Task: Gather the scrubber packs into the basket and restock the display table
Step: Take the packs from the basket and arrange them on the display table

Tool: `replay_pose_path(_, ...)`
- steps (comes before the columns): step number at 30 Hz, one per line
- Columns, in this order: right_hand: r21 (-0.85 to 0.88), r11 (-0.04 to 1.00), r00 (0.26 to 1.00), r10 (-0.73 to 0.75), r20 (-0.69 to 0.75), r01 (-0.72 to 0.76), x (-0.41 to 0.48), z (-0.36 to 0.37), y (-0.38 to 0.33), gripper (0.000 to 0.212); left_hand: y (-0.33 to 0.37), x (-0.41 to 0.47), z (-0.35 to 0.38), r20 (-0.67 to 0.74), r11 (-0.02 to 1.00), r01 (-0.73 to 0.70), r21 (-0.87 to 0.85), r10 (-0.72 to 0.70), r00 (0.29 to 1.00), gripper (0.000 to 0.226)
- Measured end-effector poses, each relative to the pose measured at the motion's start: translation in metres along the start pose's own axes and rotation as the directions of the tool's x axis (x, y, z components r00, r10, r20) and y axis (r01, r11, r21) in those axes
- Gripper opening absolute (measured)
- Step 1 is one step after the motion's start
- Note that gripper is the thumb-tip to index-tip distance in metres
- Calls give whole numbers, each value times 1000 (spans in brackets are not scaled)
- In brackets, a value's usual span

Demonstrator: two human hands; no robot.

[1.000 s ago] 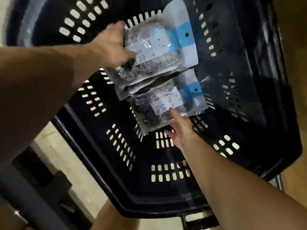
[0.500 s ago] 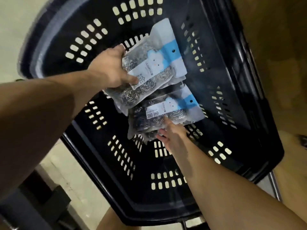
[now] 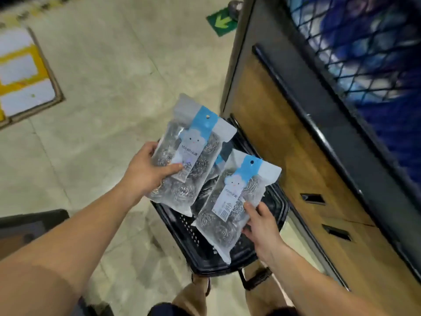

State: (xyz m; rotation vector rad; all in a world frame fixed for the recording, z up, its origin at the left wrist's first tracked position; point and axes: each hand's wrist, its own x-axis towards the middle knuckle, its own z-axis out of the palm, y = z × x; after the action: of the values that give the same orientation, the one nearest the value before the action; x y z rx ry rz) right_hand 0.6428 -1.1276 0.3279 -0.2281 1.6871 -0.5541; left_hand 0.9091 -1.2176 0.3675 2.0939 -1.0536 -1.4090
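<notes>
A person looks down at both bare arms reaching out over a black basket [image 3: 206, 258] that sits low, near their knees. Each hand grips a clear pack of steel scrubbers with a blue and white label.

The left hand [image 3: 145, 172] holds one pack [image 3: 191, 153] by its left edge, thumb lying across the front and fingers behind. The right hand [image 3: 262, 224] holds a second pack [image 3: 234, 201] by its lower right edge, fingers spread on the front. Both packs are lifted above the basket and tilted the same way, tops pointing up and to the right. The two packs are close together, and whether they touch cannot be told. Part of another pack seems to show in the gap between them, lower down, but it is mostly hidden.

Judging from this, gathering looks done, or nearly so, and restocking is under way: two packs are in hand and not yet set down. No tabletop surface is visible, so how much stock is already placed cannot be told.

Just right of the basket stands a wooden display unit [image 3: 296, 156] with dark trim, and above it a wire mesh bin [image 3: 364, 53] of blue goods. Pale floor [image 3: 102, 76] spreads to the left, with a green arrow sign [image 3: 222, 22] and a flat carton [image 3: 25, 76]. The unit's side stands between the hands and anything on top of it.
</notes>
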Motion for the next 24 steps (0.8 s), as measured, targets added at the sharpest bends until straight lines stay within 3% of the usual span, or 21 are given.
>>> replay_pose_path(7, 114, 935, 938, -343, 54, 335, -187, -48, -102, 21, 144, -125, -49, -11, 956, -180, -232, 182, 983, 36)
replay_pose_path(13, 237, 812, 846, -511, -152, 533, -292, -129, -170, 30, 261, -216, -23, 91, 890, -350, -294, 391, 916, 35)
replay_pose_path(18, 323, 681, 751, -559, -351, 657, -348, -248, -203, 28, 346, -286, 52, 197, 840, -461, -284, 522, 830, 23)
replay_pose_path(24, 326, 564, 629, -504, -592, 759, -395, -442, -174, 27, 412, -386, 211, 337, 787, -519, -334, 614, 714, 30)
